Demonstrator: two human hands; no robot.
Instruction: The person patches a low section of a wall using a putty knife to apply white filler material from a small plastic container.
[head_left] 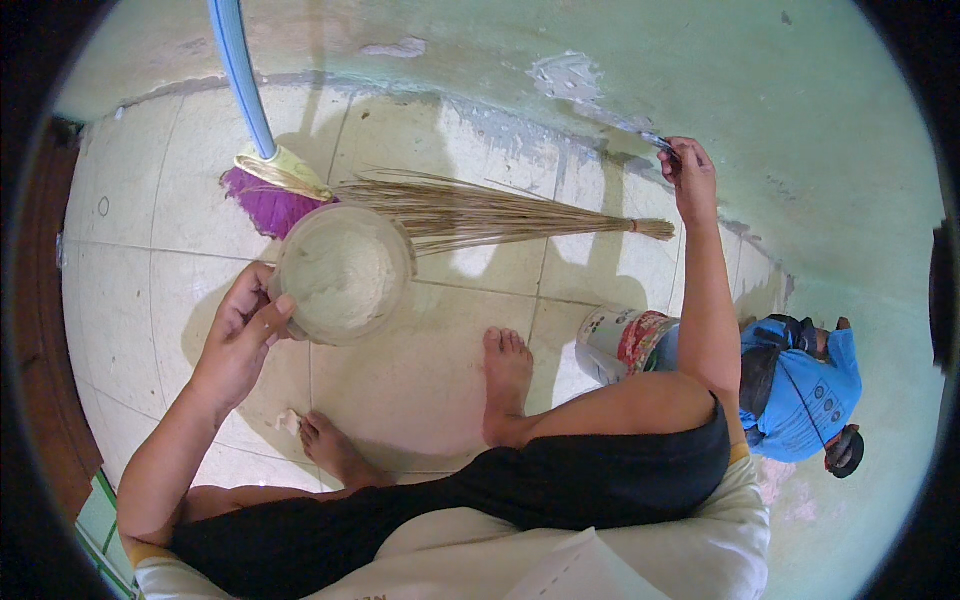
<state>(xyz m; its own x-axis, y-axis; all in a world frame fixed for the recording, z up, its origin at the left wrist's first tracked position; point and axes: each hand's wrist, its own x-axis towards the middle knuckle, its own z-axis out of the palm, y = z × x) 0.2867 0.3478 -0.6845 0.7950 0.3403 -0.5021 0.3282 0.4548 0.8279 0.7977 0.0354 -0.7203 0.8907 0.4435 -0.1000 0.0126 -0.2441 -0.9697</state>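
My left hand (238, 335) grips the edge of a round, translucent plastic tub (300, 318), held above the floor in front of me. Inside the tub is a pale, cream-white paste (365, 285), some of it smeared up the side. Over at the wall, my right hand (692, 180) is closed around a thin tool that looks like a putty knife (655, 141). Its tip points left, at or close to the wall by a whitish smeared patch (568, 78); whether it touches cannot be made out.
A stick broom (520, 215) lies on the tiled floor along the green wall (700, 70). Left of it stands a purple-bristled broom (265, 205) with a blue handle. A printed bucket (610, 342) is beside my right knee, with a blue bag or cloth bundle (805, 390) further right.
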